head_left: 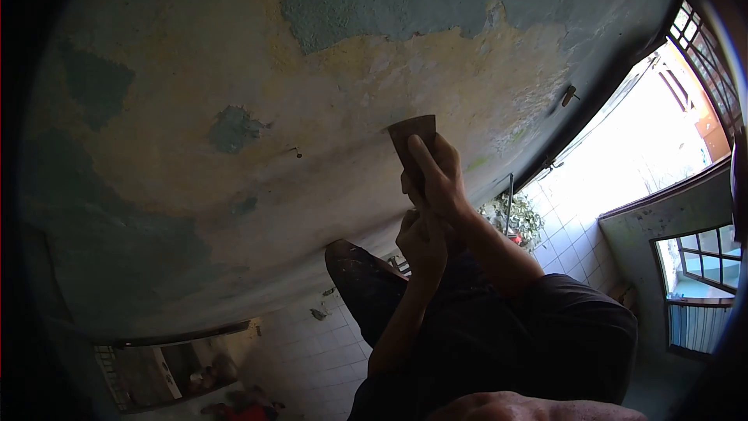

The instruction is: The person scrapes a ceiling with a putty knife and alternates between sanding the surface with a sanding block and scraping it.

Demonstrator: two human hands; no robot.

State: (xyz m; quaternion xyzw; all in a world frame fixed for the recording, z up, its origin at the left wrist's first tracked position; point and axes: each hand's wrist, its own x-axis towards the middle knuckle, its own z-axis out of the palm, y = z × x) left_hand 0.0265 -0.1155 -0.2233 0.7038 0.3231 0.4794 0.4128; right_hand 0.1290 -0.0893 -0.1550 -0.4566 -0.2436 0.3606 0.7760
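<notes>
A wide-bladed scraper (407, 140) is held up in front of the wall (343, 101), its blade edge right at the worn paint surface. My right hand (442, 179) is closed around it just below the blade, with the thumb stretched along the metal. Lower down, my left hand (423, 248) is closed in a fist about the handle end, which the fingers hide. Patches of blue-green paint (235, 129) show among bare yellowish and whitish areas around the blade.
A nail (296, 153) juts from the wall left of the blade; a small fitting (569, 96) sticks out right. Debris (526, 218) is heaped on the tiled floor (569, 243) near the bright doorway (623, 140). My bent knee (343, 261) is close to the wall.
</notes>
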